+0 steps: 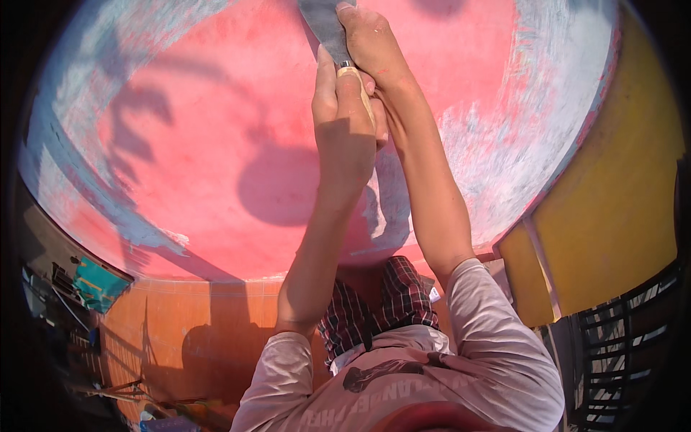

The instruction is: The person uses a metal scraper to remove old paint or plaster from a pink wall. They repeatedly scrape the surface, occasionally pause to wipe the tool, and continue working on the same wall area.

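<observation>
My left hand (344, 115) is wrapped round the pale wooden handle (368, 104) of a putty knife, with one finger stretched up along the lower blade. The knife's wide grey metal blade (327, 29) points up and lies close to the painted wall (216, 137); its far end runs out of the picture. Higher up, my right hand (371, 43) grips the blade's right edge, a fingertip lying on the metal. Its other fingers are mostly hidden. Pink paint covers the middle of the wall, with streaky bluish-white patches on both sides.
Orange tiles (173, 302) run below the painted wall. To the right stand a yellow wall (597, 194) and a dark metal railing (626, 345). A teal cloth-like item (99, 284) is at the left. Shadows of leaves and a round shape fall on the pink.
</observation>
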`<state>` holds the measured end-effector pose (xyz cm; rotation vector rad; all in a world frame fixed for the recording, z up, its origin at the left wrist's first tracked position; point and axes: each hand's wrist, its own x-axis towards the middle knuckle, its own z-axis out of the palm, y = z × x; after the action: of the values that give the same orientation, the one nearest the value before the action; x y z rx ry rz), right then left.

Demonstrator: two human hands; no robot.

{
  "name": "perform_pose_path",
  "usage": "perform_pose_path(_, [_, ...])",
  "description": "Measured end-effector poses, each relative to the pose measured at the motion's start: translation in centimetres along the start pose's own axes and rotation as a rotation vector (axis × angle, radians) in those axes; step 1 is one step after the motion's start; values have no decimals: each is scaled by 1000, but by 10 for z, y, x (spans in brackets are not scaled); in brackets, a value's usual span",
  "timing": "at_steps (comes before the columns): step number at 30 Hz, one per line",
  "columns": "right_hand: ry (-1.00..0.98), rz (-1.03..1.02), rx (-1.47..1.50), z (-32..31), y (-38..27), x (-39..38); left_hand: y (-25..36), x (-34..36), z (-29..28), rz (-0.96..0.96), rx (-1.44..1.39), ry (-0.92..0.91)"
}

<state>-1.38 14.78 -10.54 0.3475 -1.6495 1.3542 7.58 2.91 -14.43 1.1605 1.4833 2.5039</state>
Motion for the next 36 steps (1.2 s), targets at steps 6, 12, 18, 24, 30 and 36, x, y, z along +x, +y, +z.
perform_pose_path(6, [7, -84, -8, 12, 6, 8, 6, 6, 3, 131, -100, -73])
perform_pose_path(12, [47, 46, -28, 15, -21, 24, 18, 19, 9, 106, -80, -81])
perform_pose_path(18, [-86, -83, -20, 1, -12, 7, 10, -2, 8, -15, -119, -7])
perform_pose_path(24, [-49, 55, -109, -1, -24, 0, 10, 12, 2, -1, -156, -58])
perform_pose_path(30, [100, 92, -13, 6, -31, 5, 13, 4, 9, -11, -201, -6])
perform_pose_path(36, [-57, 126, 17, -7, -28, -16, -8, 2, -5, -1, -146, -53])
